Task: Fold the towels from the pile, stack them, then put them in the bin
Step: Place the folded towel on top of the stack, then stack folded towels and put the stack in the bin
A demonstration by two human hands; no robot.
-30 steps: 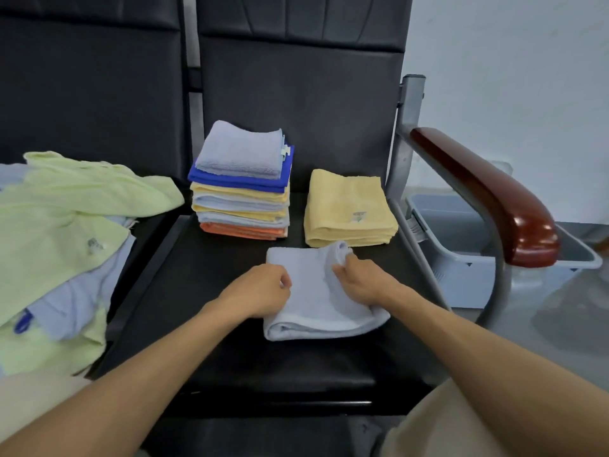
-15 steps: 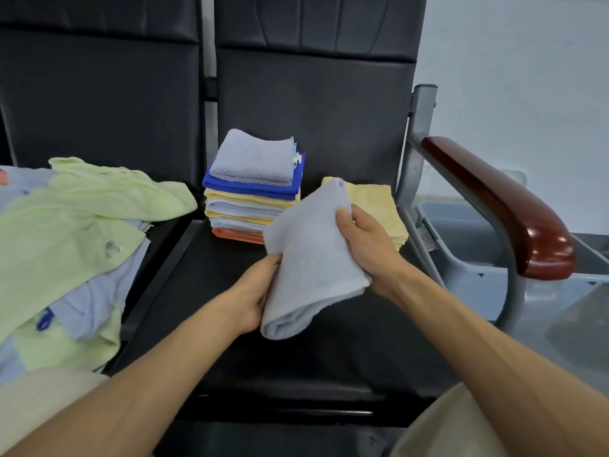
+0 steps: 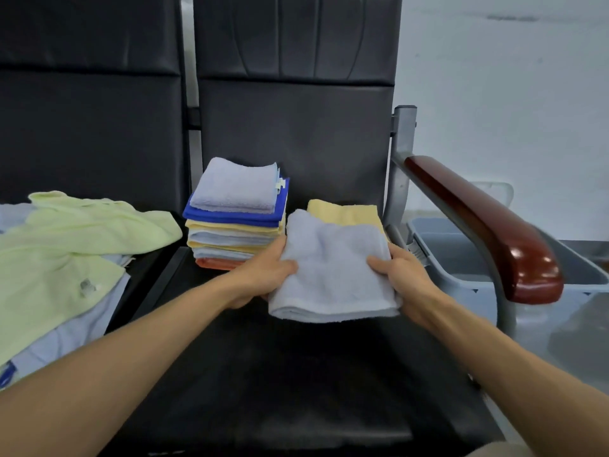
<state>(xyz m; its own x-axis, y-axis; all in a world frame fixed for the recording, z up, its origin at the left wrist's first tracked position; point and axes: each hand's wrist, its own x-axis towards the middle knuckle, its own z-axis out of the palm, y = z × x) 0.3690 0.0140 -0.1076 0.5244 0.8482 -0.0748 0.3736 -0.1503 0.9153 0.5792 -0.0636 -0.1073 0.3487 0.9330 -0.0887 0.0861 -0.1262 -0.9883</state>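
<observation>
Both hands, left (image 3: 267, 275) and right (image 3: 400, 275), clamp the folded towel (image 3: 333, 275) flat, just short of the yellow towel (image 3: 342, 214) straight ahead; stack (image 3: 235, 216) sits ahead-left.

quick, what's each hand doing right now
Left hand: closed on the left edge of the folded pale blue towel.
Right hand: closed on the same towel's right edge.

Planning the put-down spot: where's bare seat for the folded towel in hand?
Free: the black seat in front of the tall stack and the yellow towel, under the held pale blue towel. Crowded: the seat's back edge, and the left chair under the unfolded pile. Both hands, left and right, are occupied.
</observation>
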